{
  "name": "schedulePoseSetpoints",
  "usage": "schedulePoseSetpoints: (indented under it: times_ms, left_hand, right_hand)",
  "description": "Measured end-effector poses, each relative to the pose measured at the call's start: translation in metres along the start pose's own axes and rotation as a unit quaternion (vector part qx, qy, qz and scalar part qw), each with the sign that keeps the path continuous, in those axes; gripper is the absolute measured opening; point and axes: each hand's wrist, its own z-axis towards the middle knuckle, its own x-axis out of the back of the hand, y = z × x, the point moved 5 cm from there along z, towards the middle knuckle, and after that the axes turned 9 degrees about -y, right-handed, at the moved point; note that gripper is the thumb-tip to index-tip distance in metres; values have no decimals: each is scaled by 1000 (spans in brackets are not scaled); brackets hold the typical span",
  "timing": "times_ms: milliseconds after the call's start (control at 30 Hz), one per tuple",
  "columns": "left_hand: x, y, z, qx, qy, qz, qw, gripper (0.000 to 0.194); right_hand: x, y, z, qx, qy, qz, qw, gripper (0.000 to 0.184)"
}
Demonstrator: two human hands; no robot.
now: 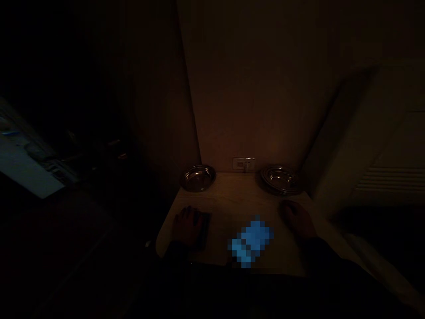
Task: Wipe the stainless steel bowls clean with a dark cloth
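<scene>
The scene is very dark. My left hand (186, 226) lies on the left part of a small wooden table (232, 199), fingers spread, its thumb side over a dark flat rectangular object (206, 228). On the right part of the table rests my right hand (299, 219), its fingers curled in; whether anything is inside is hidden in shadow. Between the hands lies a glowing blue rectangle (254, 239), pixelated, so its kind is unclear. Past my right hand sit stacked shiny metal dishes (280, 178). Another round metal dish (198, 178) is at the back left corner.
Behind the table stands a wall with a socket plate (244, 163), something plugged into it. A pale panel with horizontal slats (392, 177) rises at the right. At far left a pale lit surface (29, 168) shows, with dark clutter beside it.
</scene>
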Motion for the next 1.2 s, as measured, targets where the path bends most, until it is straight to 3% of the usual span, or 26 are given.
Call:
schedulePoseSetpoints:
  times_ms: [400, 633, 800, 933, 1033, 1100, 1200]
  left_hand:
    - [5, 7, -8, -21, -1, -24, 1000, 48]
    - [1, 9, -8, -81, 3, -43, 996, 51]
    - [3, 9, -8, -97, -11, -99, 990, 52]
    - [9, 2, -4, -65, -20, -196, 978, 45]
    - [21, -8, 6, -30, -32, -299, 953, 40]
    - [30, -16, 18, 2, -42, -387, 921, 40]
    - [46, -31, 41, 56, 14, -430, 901, 30]
  right_hand:
    - [-3, -20, -2, 9, -22, -1, 1000, 33]
    - [-28, -37, 12, 31, -74, 22, 997, 39]
    - [-51, -76, 27, 76, -133, 3, 988, 35]
    - [-65, -119, 30, 140, -189, -31, 972, 35]
    - [-76, -152, 31, 192, -228, -68, 952, 35]
    - [-84, -173, 34, 227, -247, -99, 937, 33]
    - [-99, -202, 38, 277, -261, -149, 913, 31]
